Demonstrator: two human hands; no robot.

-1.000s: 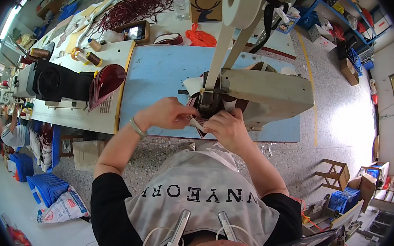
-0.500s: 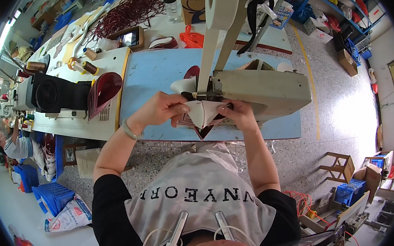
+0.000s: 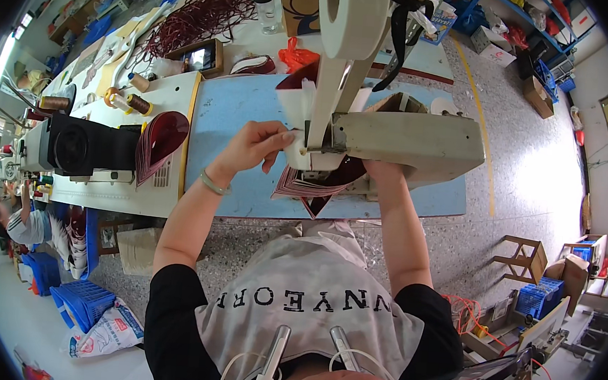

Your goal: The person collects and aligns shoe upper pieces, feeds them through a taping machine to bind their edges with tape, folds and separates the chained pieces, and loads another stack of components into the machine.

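A pale machine (image 3: pixel 408 137) with a long arm stands on the blue tabletop, a large white tape roll (image 3: pixel 352 19) above it. Behind its head a white and dark red curved piece (image 3: pixel 298 97) stands up. My left hand (image 3: pixel 261 144) is at the left of the head, thumb and forefinger pinched on what looks like the white edge of this piece. Below the head lies a stack of dark red pieces with pale edges (image 3: pixel 308 184). My right hand (image 3: pixel 384 170) reaches under the machine arm beside the stack; its fingers are hidden.
On the left table stands a black sewing machine (image 3: pixel 72 143) with another dark red stack (image 3: pixel 163 143) beside it. Thread spools (image 3: pixel 138 104), a heap of dark red strips (image 3: pixel 199 21), a clear jar (image 3: pixel 266 12) and a red plastic bag (image 3: pixel 297 55) lie farther back. Someone sits at far left.
The white piece has gone from between both hands in front of the head to upright behind it. My left hand has moved slightly up; my right hand has slipped under the arm.
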